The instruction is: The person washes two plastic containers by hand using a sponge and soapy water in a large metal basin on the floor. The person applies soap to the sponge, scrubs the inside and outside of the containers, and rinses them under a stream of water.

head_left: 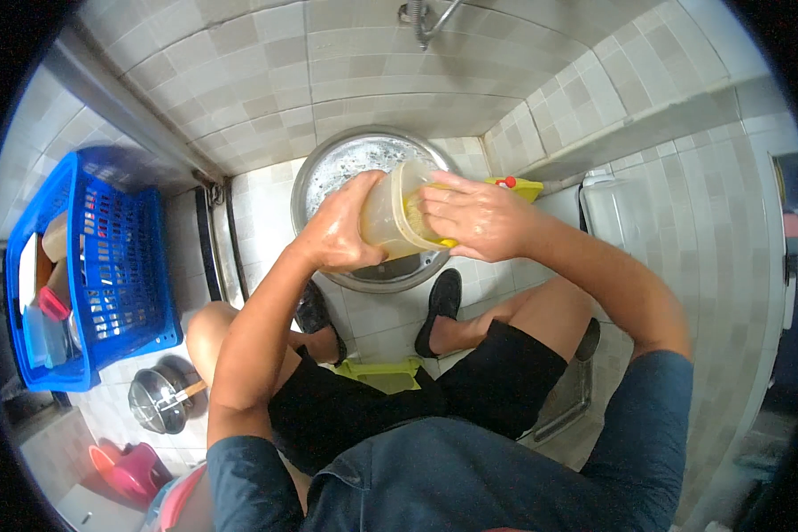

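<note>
My left hand (341, 226) grips a translucent plastic container (388, 213) around its side, its rim tilted toward the right. At the mouth of the container, my right hand (474, 213) presses a yellow sponge (414, 215) against the inside; the fingers cover most of it. Both hands look wet. Beneath them on the floor sits a wide round metal basin (306, 177) with foamy water (363, 160) in it. The container is held above this basin and hides part of it.
On the left stands a blue plastic basket (124, 266) with several items inside. Near it are a glass-lidded pot (158, 401) and a pink dipper (140, 472). A yellow-green bottle (525, 189) and a clear container (605, 208) are at right. Tiled walls surround the basin.
</note>
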{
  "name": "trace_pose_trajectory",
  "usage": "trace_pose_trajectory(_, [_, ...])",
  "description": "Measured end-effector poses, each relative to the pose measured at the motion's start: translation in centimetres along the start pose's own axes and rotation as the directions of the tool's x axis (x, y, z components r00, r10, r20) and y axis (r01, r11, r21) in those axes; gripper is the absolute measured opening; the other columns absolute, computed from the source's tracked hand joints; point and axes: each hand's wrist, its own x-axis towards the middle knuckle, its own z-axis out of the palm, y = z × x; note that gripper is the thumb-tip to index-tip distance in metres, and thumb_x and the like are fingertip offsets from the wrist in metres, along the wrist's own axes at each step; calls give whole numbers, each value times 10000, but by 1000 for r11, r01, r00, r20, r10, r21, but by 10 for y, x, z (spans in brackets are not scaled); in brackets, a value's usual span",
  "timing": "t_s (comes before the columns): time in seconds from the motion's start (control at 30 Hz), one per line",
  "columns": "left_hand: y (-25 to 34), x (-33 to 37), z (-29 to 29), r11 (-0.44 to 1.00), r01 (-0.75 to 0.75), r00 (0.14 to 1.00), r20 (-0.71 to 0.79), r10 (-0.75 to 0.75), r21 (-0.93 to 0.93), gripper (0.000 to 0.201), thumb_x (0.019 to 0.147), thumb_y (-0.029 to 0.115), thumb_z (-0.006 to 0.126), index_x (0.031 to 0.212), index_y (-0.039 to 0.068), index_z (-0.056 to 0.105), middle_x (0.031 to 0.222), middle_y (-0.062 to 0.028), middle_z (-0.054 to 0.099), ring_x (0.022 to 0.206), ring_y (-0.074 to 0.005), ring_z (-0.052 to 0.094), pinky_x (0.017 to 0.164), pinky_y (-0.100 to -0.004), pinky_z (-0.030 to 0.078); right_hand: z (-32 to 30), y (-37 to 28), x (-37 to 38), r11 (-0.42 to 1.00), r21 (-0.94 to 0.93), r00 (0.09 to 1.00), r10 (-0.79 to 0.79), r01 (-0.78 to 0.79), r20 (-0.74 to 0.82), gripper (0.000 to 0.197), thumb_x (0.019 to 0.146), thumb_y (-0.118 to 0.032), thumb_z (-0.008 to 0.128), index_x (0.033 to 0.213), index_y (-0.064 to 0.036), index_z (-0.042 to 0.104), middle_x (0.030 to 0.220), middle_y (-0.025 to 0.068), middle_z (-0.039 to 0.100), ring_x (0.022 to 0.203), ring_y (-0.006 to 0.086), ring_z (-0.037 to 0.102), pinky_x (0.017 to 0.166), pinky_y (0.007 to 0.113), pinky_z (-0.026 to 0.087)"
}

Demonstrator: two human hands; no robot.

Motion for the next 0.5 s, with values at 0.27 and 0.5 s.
trace_pose_trajectory(0.27, [9,4,4,991,-132,985,120,127,30,933,544,194,850,1388,36,487,1255,-232,625,1170,-437,613,1017,-449,507,50,-7,7,921,-351,944,-48,168,326,283,849,-161,650,1080,-11,710,1093,110,734,1158,263,638,1241,437,296])
trace_pose_trajectory(0.5, [-15,1,-8,993,-69,997,-13,70,93,958,543,184,876,1399,28,474,1277,-248,619,1203,-444,606,1034,-471,497,13,-23,-3,944,257,975,175,-206,137,460,843,-203,707,1229,31,620,1285,183,658,1381,347,515,1267,571,200])
